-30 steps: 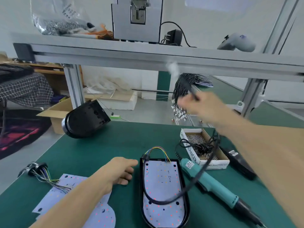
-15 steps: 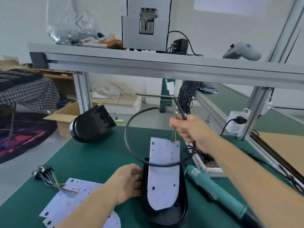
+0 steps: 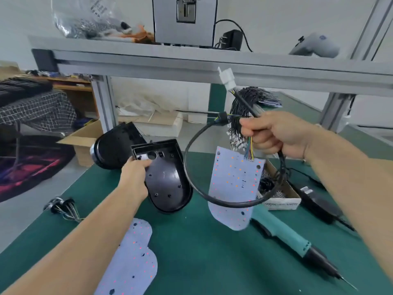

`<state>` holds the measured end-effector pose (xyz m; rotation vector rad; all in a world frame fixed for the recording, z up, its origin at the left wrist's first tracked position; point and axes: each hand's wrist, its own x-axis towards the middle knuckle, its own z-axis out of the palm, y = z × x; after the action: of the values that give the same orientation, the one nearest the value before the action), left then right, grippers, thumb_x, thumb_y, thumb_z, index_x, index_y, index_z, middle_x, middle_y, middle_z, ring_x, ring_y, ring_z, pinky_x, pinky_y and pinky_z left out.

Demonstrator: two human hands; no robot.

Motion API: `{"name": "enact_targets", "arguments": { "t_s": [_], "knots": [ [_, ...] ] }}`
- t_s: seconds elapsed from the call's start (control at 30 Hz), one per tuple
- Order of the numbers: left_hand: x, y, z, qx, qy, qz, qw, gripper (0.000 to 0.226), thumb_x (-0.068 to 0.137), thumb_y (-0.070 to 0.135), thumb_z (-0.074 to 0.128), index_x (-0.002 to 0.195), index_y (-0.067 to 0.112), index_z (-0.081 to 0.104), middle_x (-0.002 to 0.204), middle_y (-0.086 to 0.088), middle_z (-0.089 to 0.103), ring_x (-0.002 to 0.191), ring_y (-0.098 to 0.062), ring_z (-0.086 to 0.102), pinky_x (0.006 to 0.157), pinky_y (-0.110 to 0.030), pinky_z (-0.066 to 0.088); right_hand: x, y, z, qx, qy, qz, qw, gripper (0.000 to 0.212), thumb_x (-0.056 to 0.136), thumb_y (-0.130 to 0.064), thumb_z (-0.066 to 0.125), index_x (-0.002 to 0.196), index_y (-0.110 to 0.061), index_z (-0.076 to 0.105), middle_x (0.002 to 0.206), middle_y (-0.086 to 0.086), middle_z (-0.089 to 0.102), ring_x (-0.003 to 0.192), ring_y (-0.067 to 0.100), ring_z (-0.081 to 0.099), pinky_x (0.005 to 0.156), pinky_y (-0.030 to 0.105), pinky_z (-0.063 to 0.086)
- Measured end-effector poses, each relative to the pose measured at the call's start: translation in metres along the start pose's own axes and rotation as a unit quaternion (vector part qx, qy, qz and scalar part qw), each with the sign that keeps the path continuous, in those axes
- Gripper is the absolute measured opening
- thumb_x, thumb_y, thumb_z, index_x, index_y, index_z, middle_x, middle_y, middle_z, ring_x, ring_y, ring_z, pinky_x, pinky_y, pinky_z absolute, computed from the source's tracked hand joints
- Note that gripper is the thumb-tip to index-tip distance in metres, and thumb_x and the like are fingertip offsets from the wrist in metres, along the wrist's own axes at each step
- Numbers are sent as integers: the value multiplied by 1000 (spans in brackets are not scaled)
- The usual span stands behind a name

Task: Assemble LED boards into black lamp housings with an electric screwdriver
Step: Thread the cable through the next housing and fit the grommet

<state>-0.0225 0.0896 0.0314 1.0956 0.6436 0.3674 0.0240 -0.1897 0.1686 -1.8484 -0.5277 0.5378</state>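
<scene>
My right hand [image 3: 274,133] grips a black cable [image 3: 192,145] and its coloured wires. A white LED board [image 3: 234,188] hangs from those wires above the table. The cable loops down around the board and ends in a white connector [image 3: 227,78] above my fist. My left hand [image 3: 136,175] holds an empty black lamp housing [image 3: 168,179] by its left edge, tilted up on its rounded end, apart from the board. A teal electric screwdriver [image 3: 282,235] lies on the green table [image 3: 202,252] at the right, untouched.
More white LED boards [image 3: 134,260] lie near the front edge. A cardboard box of screws [image 3: 282,199] sits behind the screwdriver, a black power unit [image 3: 319,203] to its right. Another black housing [image 3: 112,150] stands at the back left, loose wires [image 3: 61,207] at the left edge.
My right hand has lifted the LED board by its cable fully out of the housing. My left hand has tipped the empty housing up and shifted it to the left.
</scene>
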Motion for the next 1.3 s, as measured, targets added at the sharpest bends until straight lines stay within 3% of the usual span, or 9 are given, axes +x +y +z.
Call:
{"name": "enact_targets", "arguments": {
  "t_s": [0.13, 0.23, 0.4, 0.5, 0.57, 0.77, 0.9, 1.13, 1.3],
  "knots": [
    [-5, 20, 0, -68, -15, 20, 997, 34, 91, 12, 61, 124, 22, 58, 102, -3, 71, 62, -17, 69, 44, -26, 52, 15, 6, 9, -66, -81, 77, 992, 32, 93, -32, 51, 66, -15, 45, 41, -12, 19, 34, 2, 13, 37, 12, 8],
    [-13, 19, 2, -55, -52, 30, 997, 12, 94, 14, 60, 95, 26, 64, 93, -1, 74, 68, -17, 71, 55, -31, 56, 33, 38, 34, -189, -52, 129, 972, 34, 99, -29, 50, 69, -15, 50, 42, -9, 26, 35, 6, 17, 37, 16, 11],
    [-24, 8, 8, -33, -41, 78, 996, 14, 94, 14, 59, 89, 26, 62, 103, -5, 71, 87, -24, 67, 81, -42, 55, 55, 74, 61, -264, 104, 37, 958, 33, 96, -29, 57, 67, -14, 54, 57, 1, 43, 53, 21, 42, 46, 25, 30],
    [-28, 6, 9, -16, 3, 136, 991, 15, 93, 15, 60, 90, 29, 64, 110, -5, 68, 107, -30, 62, 99, -50, 48, 50, 71, 66, -237, 142, -8, 961, 33, 94, -48, 55, 105, -18, 49, 90, -5, 51, 85, 19, 51, 71, 31, 37],
    [-30, 6, 8, -6, 17, 183, 983, 20, 92, 11, 59, 88, 30, 64, 104, -3, 67, 108, -30, 60, 102, -53, 45, 42, 67, 71, -235, 163, -63, 956, 34, 99, -50, 41, 112, -20, 50, 84, -5, 53, 81, 18, 52, 70, 34, 38],
    [-35, 16, 7, 46, 112, 374, 920, 31, 95, 3, 51, 109, 29, 60, 93, 22, 58, 80, 7, 56, 77, -10, 45, 16, 57, 99, -318, 165, -165, 919, 27, 101, -27, 46, 91, -8, 61, 67, 1, 52, 74, 30, 50, 71, 43, 44],
    [-40, 12, 15, 80, 69, 391, 914, 27, 93, 5, 55, 108, 27, 62, 91, 19, 63, 85, -3, 57, 84, -20, 46, 11, 44, 117, -307, 171, -188, 917, 22, 100, -25, 46, 107, -23, 66, 70, -6, 53, 76, 23, 50, 70, 37, 43],
    [-58, -1, 24, 110, 6, 413, 904, 39, 91, 5, 58, 99, 44, 61, 83, 8, 63, 75, 2, 52, 73, -7, 41, 12, 39, 118, -282, 211, -140, 926, 40, 97, -22, 47, 58, -15, 40, 51, 2, 35, 62, 27, 36, 55, 36, 28],
    [-67, -7, 31, 122, 16, 429, 895, 24, 86, 10, 68, 99, 30, 67, 84, -14, 63, 71, -15, 50, 69, -12, 43, 9, 35, 121, -288, 237, -133, 918, 39, 92, -18, 48, 59, -13, 27, 50, 4, 31, 60, 25, 29, 52, 35, 24]
  ]
}}
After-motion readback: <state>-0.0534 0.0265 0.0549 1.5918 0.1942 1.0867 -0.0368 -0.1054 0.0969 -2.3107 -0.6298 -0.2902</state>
